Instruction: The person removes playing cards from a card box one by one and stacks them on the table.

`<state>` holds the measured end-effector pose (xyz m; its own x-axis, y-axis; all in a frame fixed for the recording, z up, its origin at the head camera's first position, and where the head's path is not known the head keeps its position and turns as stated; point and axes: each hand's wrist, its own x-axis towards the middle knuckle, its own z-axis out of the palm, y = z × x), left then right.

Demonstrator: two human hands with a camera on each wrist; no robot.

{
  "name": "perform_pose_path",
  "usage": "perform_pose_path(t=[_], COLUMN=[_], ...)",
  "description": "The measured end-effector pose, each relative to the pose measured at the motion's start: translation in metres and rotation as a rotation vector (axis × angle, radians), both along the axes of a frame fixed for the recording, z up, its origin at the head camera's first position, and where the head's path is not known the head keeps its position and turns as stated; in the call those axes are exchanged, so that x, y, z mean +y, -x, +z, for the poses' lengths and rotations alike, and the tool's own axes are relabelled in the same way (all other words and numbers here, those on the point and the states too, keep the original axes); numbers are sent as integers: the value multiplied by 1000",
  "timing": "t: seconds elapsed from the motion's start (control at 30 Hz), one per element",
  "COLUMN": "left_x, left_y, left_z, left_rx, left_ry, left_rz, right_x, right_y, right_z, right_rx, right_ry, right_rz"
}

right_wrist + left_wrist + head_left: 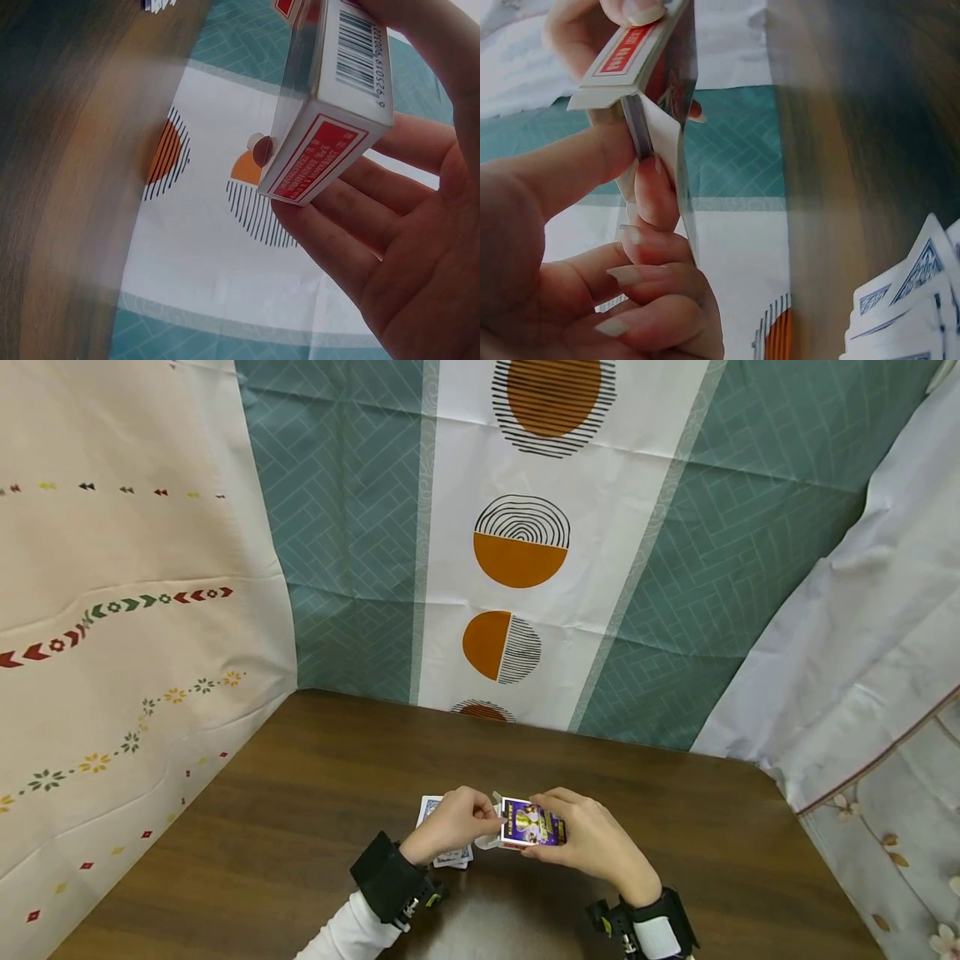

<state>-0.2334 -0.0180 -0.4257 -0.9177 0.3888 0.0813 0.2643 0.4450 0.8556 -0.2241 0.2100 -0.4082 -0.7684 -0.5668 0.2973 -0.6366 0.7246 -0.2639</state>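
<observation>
My right hand [596,842] holds a playing-card box [534,825] between thumb and fingers, just above the table. Its printed front is purple and yellow; the right wrist view shows a barcode end and a red-and-white side panel. The flap end faces left and stands open. At that opening, my left hand [459,820] pinches the edge of a thin stack of playing cards [637,126] between thumb and index finger, the stack still mostly inside the box. Beneath the left hand lies a loose pile of blue-backed cards [900,319], partly hidden by the hand in the head view.
A brown wooden table [337,760] spreads beneath both hands. Behind it hangs a green and white patterned cloth [352,527]. Cream cloth [135,635] borders the left side and white cloth [862,635] the right.
</observation>
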Motion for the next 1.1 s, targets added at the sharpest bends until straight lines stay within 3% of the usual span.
perform_pose_path(t=[0.13,0.3,0.57,0.83,1.1], left_x=[-5,-16,-35,-60,-50], left_y=[5,10,18,21,19], left_z=[-3,0,8,14,13], left_rx=[-118,-184,-192,-152,-186], left_ry=[-50,-84,-80,-74,-49], left_rz=[-37,-86,-100,-102,-130], right_x=[0,1,3,4,3], right_y=[0,1,2,3,4], right_z=[1,2,1,-1,-2], right_rx=[-4,-15,-20,-7,-9], right_ry=[-4,-10,-4,-5,-3], right_rz=[3,-15,-12,-27,-23])
